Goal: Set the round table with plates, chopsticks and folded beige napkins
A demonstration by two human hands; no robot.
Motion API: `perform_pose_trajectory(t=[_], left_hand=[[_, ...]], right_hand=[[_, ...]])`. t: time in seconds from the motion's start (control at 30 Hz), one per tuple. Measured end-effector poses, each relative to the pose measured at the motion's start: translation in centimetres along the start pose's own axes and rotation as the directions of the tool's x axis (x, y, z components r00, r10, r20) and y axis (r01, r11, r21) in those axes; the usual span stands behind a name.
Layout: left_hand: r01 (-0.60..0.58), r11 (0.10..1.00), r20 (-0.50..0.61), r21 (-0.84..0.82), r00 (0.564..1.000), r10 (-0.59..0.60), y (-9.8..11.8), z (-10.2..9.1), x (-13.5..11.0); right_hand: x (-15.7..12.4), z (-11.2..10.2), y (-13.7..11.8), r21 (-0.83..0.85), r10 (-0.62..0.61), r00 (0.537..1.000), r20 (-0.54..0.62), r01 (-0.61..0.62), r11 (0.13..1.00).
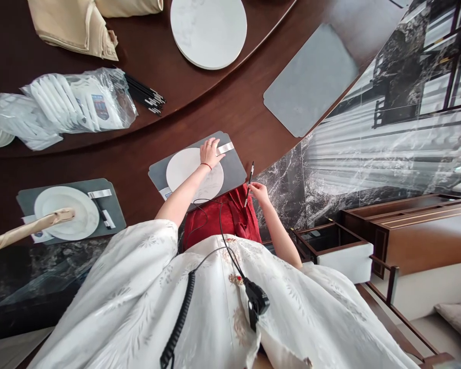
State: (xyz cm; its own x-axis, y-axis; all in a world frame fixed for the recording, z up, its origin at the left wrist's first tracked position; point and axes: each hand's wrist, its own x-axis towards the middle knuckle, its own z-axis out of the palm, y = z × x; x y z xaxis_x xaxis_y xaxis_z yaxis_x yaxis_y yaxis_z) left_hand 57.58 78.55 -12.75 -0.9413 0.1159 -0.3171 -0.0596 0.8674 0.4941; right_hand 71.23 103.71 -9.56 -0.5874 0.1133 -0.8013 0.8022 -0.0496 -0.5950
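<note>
My left hand (210, 152) reaches over a white round plate (180, 171) on a grey placemat (159, 169). Its fingers are apart, and the thumb side touches or nearly touches the end of a shiny white chopstick rest (226, 148). Just off the placemat's right corner, my right hand (259, 192) pinches black chopsticks (249, 184) with pale bands, held nearly upright in the picture. Whether there is one stick or a pair I cannot tell. Part of a small packet (166, 193) shows at the placemat's left corner.
To the left, another setting has a plate (86, 212), a rest (100, 193) and chopsticks (107, 219). A raised round tabletop (146, 143) bears bagged white items (69, 102), black chopsticks (146, 95), folded cloths (72, 25) and plates (209, 33). A grey placemat (311, 79) lies right; chairs (346, 251) stand behind.
</note>
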Motion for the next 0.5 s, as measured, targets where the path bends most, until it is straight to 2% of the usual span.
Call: perform_pose_trajectory(t=[0.07, 0.1, 0.17, 0.2, 0.23, 0.27, 0.33, 0.37, 0.4, 0.43, 0.5], left_hand=[[-0.203, 0.979, -0.027, -0.033, 0.979, 0.202, 0.8, -0.1, -1.5], [-0.345, 0.937, -0.005, -0.056, 0.938, 0.345, 1.2, 0.1, -2.4], [-0.597, 0.793, 0.059, -0.125, 0.793, 0.606, 1.7, 0.5, -4.4], [-0.669, 0.725, 0.087, -0.162, 0.723, 0.686, 1.8, 0.8, -5.5], [-0.701, 0.686, 0.112, -0.197, 0.679, 0.726, 1.7, 1.1, -6.6], [-0.698, 0.679, 0.136, -0.227, 0.668, 0.732, 1.5, 1.4, -7.6], [-0.621, 0.729, 0.187, -0.290, 0.710, 0.679, 0.7, 1.7, -9.5], [-0.553, 0.764, 0.207, -0.332, 0.747, 0.631, 0.3, 1.9, -10.4], [-0.467, 0.793, 0.219, -0.391, 0.790, 0.573, -0.1, 2.0, -11.1], [-0.363, 0.805, 0.226, -0.470, 0.831, 0.507, -0.4, 2.2, -11.7], [-0.139, 0.737, 0.248, -0.661, 0.887, 0.390, -0.5, 2.6, -12.6]], right_hand=[[-0.4, 0.9, -0.9, 0.042, 0.084, 0.992, 0.093, -0.089, 0.995], [-0.5, 1.4, -1.4, 0.060, 0.144, 0.977, 0.160, -0.156, 0.986], [-0.9, 2.3, -2.5, 0.073, 0.268, 0.910, 0.318, -0.305, 0.950], [-1.1, 2.7, -2.9, 0.066, 0.316, 0.865, 0.389, -0.369, 0.927], [-1.3, 3.1, -3.3, 0.053, 0.354, 0.821, 0.448, -0.420, 0.906], [-1.6, 3.3, -3.6, 0.032, 0.386, 0.783, 0.487, -0.458, 0.888], [-2.1, 3.6, -4.0, -0.044, 0.442, 0.727, 0.526, -0.495, 0.868], [-2.4, 3.7, -4.0, -0.087, 0.446, 0.722, 0.529, -0.477, 0.875], [-2.6, 3.8, -4.0, -0.121, 0.418, 0.743, 0.523, -0.421, 0.899], [-2.7, 3.9, -3.9, -0.143, 0.347, 0.791, 0.504, -0.319, 0.937], [-2.7, 4.4, -3.7, -0.165, 0.076, 0.890, 0.450, -0.001, 0.986]])
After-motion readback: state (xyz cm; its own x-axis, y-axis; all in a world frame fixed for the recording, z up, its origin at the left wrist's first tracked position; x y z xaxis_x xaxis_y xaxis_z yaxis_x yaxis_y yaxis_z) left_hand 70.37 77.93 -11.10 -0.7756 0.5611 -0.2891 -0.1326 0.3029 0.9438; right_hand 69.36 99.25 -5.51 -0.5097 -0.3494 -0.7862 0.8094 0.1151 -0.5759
